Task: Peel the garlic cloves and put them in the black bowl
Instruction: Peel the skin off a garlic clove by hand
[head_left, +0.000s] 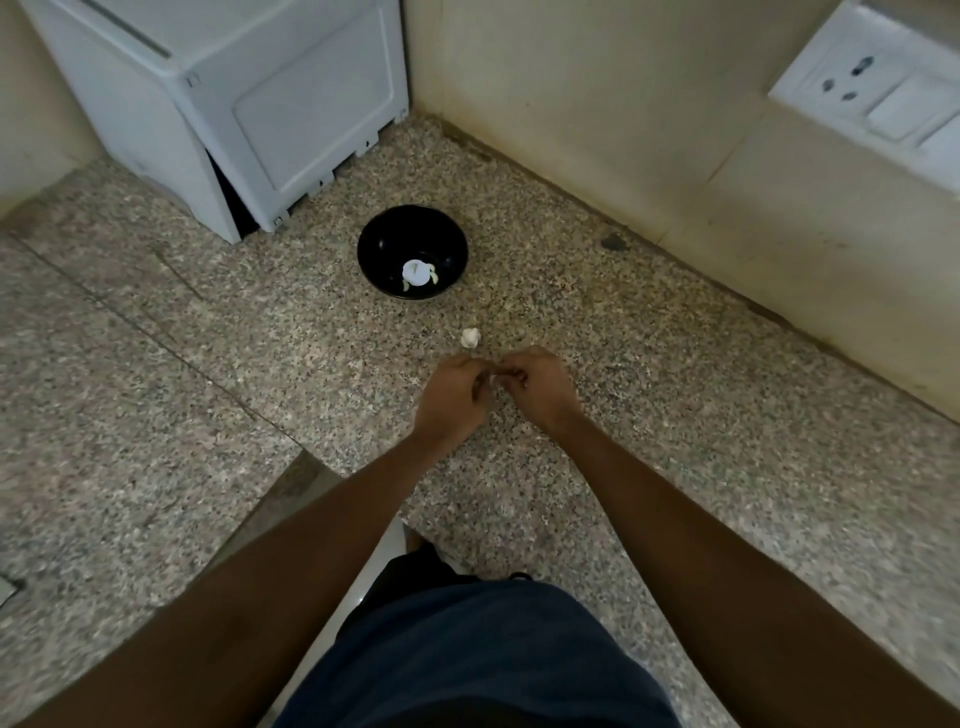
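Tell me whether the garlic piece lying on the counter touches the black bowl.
Apart. The head view shows bare speckled counter between the garlic piece and the black bowl.

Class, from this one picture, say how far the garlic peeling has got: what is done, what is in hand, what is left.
Done: the black bowl already holds a few pale peeled cloves. In hand: the left hand and right hand pinch a small clove between them; how much skin is off cannot be told. Left: a white garlic piece lies on the counter between bowl and hands.
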